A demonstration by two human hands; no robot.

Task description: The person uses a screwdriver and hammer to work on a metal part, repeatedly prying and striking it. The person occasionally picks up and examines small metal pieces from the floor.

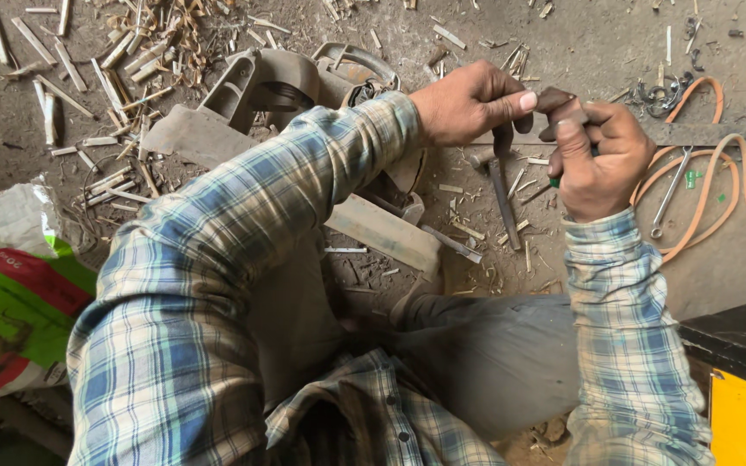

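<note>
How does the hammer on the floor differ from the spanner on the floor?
The hammer lies below the left hand; the spanner lies right of the right hand, inside an orange hose loop. The hammer looks thicker and darker; the spanner is thin and shiny. Neither is held.

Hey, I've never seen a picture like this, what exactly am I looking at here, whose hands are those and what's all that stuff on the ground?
This is one picture from a camera worn on a person's head, looking down at their own two hands. The person wears a blue plaid shirt and sits low over a dusty floor. The left hand and right hand meet on a small dark piece; what it is cannot be told. The right hand also grips something with a green handle. Below lie a hammer, a spanner, an orange hose, wood chips, a power saw and a printed sack.
</note>
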